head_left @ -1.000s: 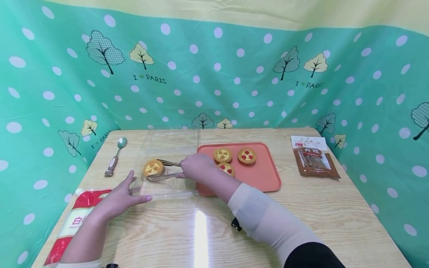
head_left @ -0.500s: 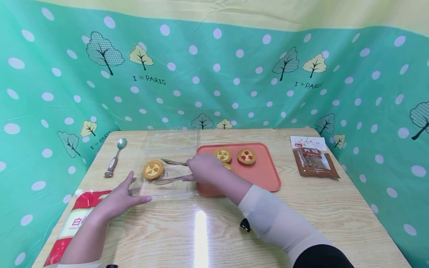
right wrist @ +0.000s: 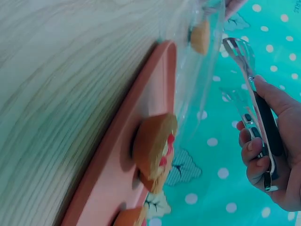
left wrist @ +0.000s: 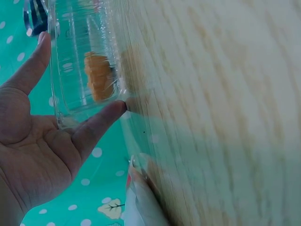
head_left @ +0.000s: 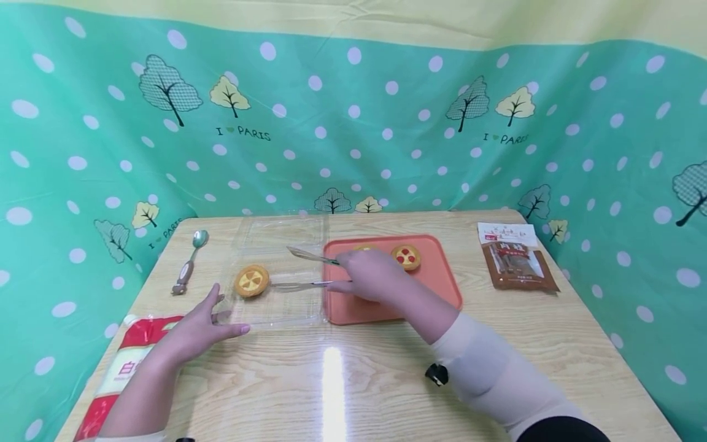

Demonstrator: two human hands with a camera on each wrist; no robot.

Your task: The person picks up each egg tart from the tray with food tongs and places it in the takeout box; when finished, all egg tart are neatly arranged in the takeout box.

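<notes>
In the head view a clear plastic container (head_left: 293,310) lies with its lid folded back, one tart (head_left: 251,281) at its left side. My left hand (head_left: 196,328) touches the container's left edge with spread, fairly straight fingers; the left wrist view shows thumb and fingertips at its wall. My right hand (head_left: 370,273) grips metal tongs (right wrist: 267,127) with black handles, their arms apart and nothing between them. It is above the left part of a pink tray (head_left: 436,294), which holds several tarts, including a red-dotted one (right wrist: 155,146); my hand partly hides the others.
A spoon (head_left: 186,270) lies at the left back of the wooden table (head_left: 386,380). The red and white bag (head_left: 124,362) is at the left front, under my left forearm. At the right lies a brown packet (head_left: 519,264). A polka-dot cloth stands behind.
My right hand has moved right with the tongs, away from the tart in the container and over the tray. The tongs no longer surround that tart. My left hand has stayed in place.
</notes>
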